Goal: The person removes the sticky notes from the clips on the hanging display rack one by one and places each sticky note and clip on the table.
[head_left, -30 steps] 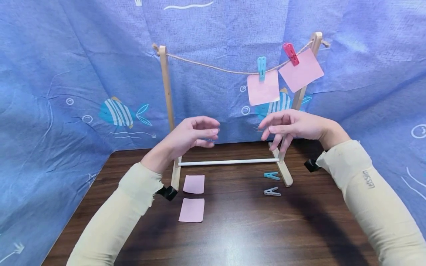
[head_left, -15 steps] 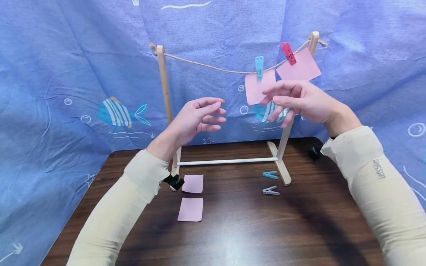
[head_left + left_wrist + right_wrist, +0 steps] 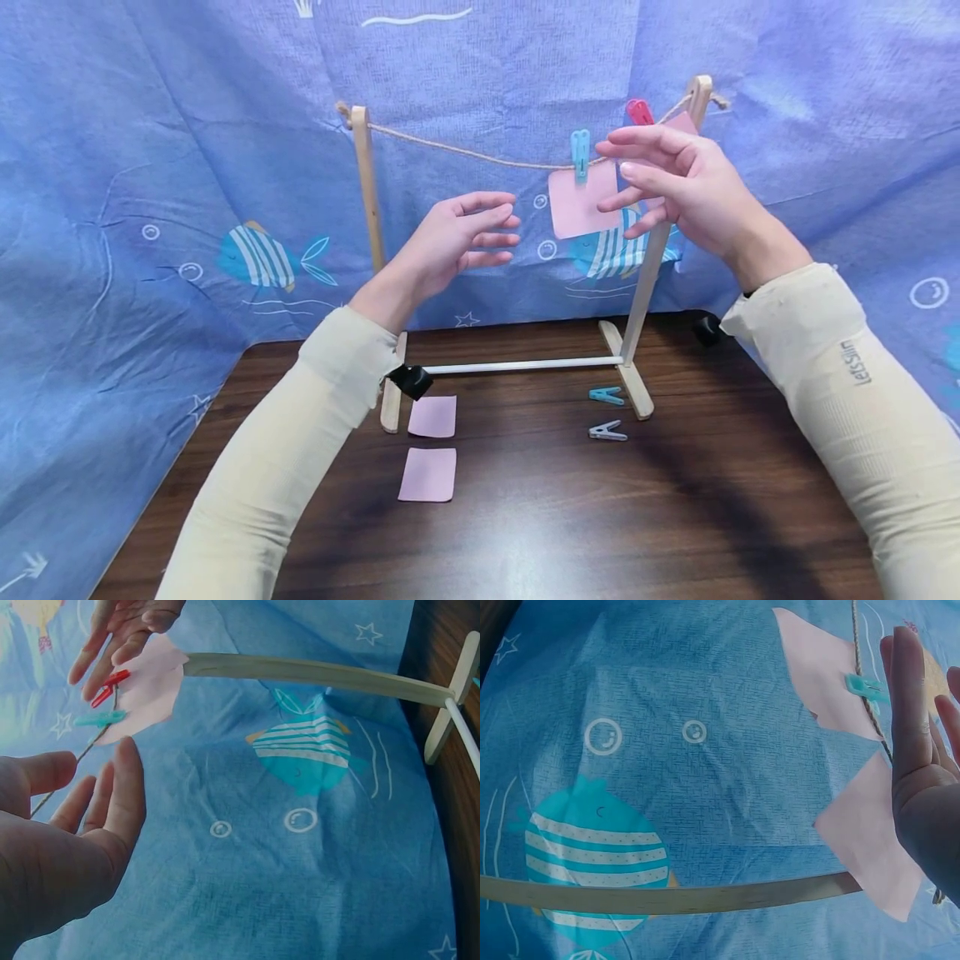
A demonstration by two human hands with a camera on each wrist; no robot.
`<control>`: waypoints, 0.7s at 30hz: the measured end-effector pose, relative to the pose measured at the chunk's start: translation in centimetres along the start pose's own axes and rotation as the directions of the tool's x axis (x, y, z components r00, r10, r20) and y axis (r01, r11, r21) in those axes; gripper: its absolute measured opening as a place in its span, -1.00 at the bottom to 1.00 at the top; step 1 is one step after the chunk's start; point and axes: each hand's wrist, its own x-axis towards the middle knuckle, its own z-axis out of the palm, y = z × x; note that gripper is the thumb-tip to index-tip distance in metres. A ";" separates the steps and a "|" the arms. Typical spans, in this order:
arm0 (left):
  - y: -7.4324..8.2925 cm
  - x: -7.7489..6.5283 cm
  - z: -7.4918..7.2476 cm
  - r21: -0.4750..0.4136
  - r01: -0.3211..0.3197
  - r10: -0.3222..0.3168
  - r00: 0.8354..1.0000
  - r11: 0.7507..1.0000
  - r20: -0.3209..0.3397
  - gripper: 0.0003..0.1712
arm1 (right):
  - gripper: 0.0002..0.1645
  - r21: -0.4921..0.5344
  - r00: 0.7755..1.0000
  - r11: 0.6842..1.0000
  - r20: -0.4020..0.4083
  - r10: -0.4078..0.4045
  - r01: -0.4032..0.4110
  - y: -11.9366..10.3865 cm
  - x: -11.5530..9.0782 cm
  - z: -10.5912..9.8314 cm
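My right hand [image 3: 682, 179] is raised at the right end of a sagging rope [image 3: 480, 155], fingers spread and loosely bent, holding nothing. In the head view it covers most of one pink paper [image 3: 681, 123] and part of its red clothespin [image 3: 640, 112]. Left of it, a blue clothespin [image 3: 581, 155] pins another pink paper [image 3: 582, 204] to the rope. Below the rope's middle my left hand [image 3: 450, 237] hovers with relaxed fingers, nothing in it. The left wrist view shows both hanging papers and both clothespins beyond the left hand's fingertips [image 3: 129, 754].
Two pink papers [image 3: 428, 475] lie on the dark wooden table [image 3: 525, 508], left of centre. A blue clothespin [image 3: 606, 396] and a grey clothespin [image 3: 607, 431] lie by the right foot of the wooden frame [image 3: 636, 387]. A white rod [image 3: 517, 365] joins the frame's feet.
Both hands have risen, the right one up in front of the paper under the red clothespin, the left one slightly rightward too. The papers and clothespins stay in place.
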 end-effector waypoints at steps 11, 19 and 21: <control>0.4 1.0 1.0 -0.010 -0.043 0.043 0.999 0.999 0.009 -0.57 | -0.40 -0.065 0.997 0.996 0.048 0.060 -0.057 -0.9 0.3 -0.1; 0.5 1.8 2.0 -0.021 -0.055 0.055 0.998 0.998 -0.016 -0.64 | -0.31 -0.110 0.992 0.988 0.055 0.116 -0.109 -1.1 0.7 -0.1; 0.5 2.0 2.2 -0.026 -0.048 0.047 0.999 0.999 -0.028 -0.66 | -0.30 -0.116 0.991 0.987 0.052 0.121 -0.115 -1.2 0.9 0.0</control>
